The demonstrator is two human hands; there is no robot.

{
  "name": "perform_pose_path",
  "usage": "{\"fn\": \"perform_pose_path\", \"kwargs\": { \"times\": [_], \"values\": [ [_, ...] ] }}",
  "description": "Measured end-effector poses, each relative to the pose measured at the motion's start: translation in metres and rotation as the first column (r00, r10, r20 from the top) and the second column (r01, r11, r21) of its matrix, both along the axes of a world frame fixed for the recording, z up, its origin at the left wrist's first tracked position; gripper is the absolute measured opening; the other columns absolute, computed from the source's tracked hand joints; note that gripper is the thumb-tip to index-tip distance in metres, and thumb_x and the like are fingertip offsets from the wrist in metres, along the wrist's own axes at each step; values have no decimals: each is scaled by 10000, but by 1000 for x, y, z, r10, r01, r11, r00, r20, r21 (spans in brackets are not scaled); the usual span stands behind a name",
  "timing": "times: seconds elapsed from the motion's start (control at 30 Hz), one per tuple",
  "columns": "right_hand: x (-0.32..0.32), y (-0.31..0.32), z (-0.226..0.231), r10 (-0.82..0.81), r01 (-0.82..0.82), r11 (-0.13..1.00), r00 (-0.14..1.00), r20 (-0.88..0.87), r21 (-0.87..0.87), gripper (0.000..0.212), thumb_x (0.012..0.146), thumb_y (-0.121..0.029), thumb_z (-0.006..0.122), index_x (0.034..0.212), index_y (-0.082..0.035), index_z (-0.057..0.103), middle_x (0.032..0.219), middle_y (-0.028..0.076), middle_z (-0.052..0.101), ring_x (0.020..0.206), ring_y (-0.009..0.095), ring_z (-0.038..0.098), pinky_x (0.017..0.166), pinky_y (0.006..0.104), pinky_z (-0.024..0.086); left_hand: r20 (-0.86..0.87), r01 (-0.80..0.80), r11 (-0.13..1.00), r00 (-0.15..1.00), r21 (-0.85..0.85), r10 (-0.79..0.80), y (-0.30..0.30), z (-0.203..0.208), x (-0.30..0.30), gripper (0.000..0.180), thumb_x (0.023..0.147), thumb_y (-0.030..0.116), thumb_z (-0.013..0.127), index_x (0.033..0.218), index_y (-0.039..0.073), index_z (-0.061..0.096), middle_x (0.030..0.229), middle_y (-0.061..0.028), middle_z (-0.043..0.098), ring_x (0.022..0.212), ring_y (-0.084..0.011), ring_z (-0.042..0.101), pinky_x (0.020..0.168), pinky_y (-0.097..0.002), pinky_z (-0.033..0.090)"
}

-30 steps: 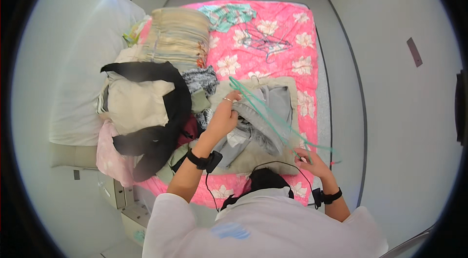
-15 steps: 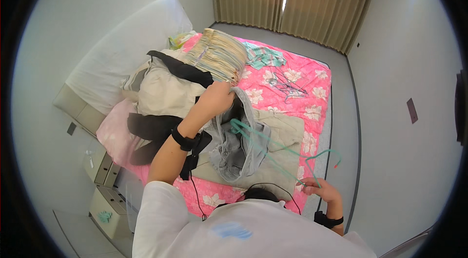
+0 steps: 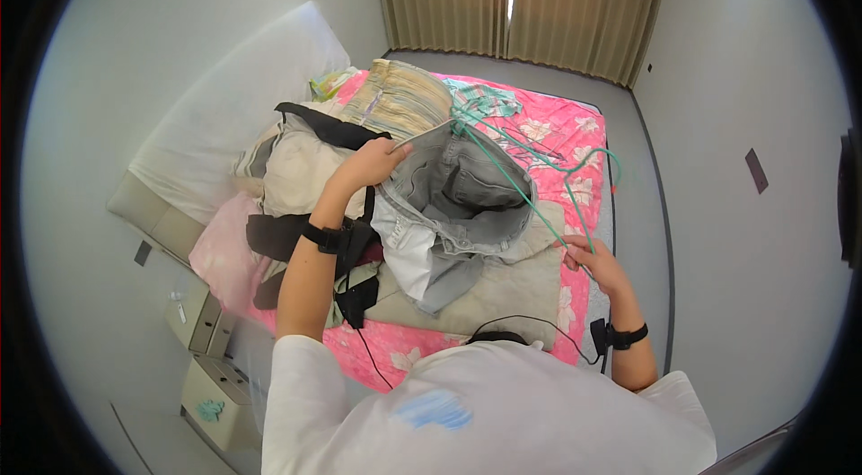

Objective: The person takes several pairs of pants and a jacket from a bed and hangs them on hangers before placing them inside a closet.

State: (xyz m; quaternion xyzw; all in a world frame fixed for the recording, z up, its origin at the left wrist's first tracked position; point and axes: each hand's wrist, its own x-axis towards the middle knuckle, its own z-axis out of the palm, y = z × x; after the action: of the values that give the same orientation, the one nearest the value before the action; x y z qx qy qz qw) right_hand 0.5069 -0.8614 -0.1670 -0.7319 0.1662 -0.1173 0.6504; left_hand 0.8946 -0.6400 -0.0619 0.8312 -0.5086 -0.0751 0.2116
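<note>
My left hand [image 3: 373,162] is closed on the left side of the waistband of a pair of grey jeans [image 3: 485,222]. The jeans hang above the bed with the waist gaping wide. White pocket lining [image 3: 406,258] shows at their left side. Held by one corner in my right hand [image 3: 594,264] is a thin green clothes hanger [image 3: 568,171], its hook pointing away to the right. The hanger's other end passes over the far right part of the waist opening, and I cannot tell whether it touches the cloth.
A pink flowered bed sheet [image 3: 588,122] lies beneath. On it are a beige garment [image 3: 467,306], a striped pillow [image 3: 400,98], a pile of beige and dark clothes [image 3: 301,156], a green checked cloth [image 3: 485,100] and more hangers. Drawers [image 3: 215,394] stand at the lower left.
The jeans have been lifted and their waist has spread wider. My right hand and the hanger have moved up and away, the hanger's far end now beyond the waistband.
</note>
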Motion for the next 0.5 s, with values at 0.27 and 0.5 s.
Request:
{"fn": "perform_pose_path", "kwargs": {
  "times": [0.27, 0.5],
  "values": [
    [-8, -22, 7, 184, -180, 982, 979, -83, 58, 343, 869, -188, 564, 1142, 9, 632, 701, 7, 527, 667, 108, 476, 634, 259, 405, -390, -58, 967, 920, -246, -44, 12, -49, 15, 514, 978, 440, 455, 822, -39, 559, 651, -27, 498, 605, -134, 469, 541, -324, 407],
    [-3, -24, 34, 339, -363, 929, 914, -224, -74, 364, 850, -182, 593, 1162, 0, 636, 713, 1, 537, 676, 109, 484, 645, 261, 421, -501, 79, 996, 864, 38, -50, 3, -43, -4, 471, 979, 475, 433, 892, 57, 631, 718, 9, 507, 591, -100, 488, 554, -283, 465]
  ]
}}
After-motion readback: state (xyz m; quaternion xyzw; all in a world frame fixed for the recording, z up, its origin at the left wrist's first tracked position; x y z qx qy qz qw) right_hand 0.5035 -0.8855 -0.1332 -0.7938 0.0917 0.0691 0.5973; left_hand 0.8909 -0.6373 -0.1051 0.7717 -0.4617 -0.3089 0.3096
